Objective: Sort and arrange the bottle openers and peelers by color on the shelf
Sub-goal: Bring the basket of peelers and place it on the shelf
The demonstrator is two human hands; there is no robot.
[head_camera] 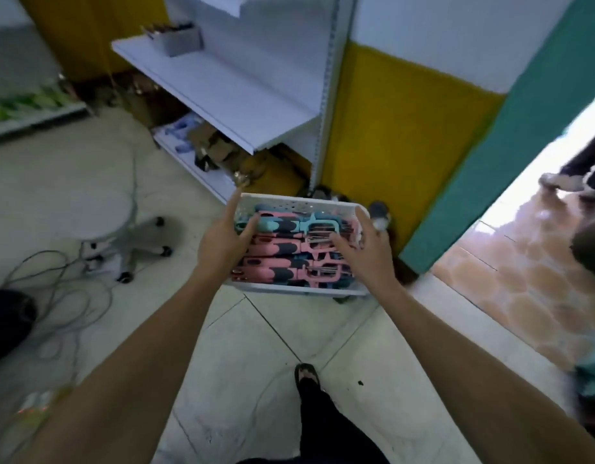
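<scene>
Only got the head view on this one, so here's what it shows. Both hands are clamped on a white basket (299,289) carried out in front. The left hand (222,244) has its thumb hooked over the left wall onto the contents and one finger lying straight along the rim. The right hand (371,251) mirrors that on the right wall, and the rest of its fingers are hidden, so I'm reading it as a grip rather than seeing all of it. Between the hands the basket is packed with peelers and openers (282,251). They're pink and blue-teal handles with dark grips, stacked in rows and mixed together, with one blue peeler (318,222) lying on top toward the far side. I honestly can't tell peeler from opener for most of them, it's too blurry. The shelf (222,92) is ahead of the hands and higher up, well apart from the basket. The only thing I can make out on it is a grey box (182,43) at the far end beyond the left hand. I see none of the pink or blue stuff up there. So my read is that the job has barely started. Nothing is sorted, nothing is placed, and the whole load is in the basket. What's left is getting the basket to the shelf, splitting pink from blue and lining them up. There's a stool (105,222) and loose cables (55,289) out past the left hand.
</scene>
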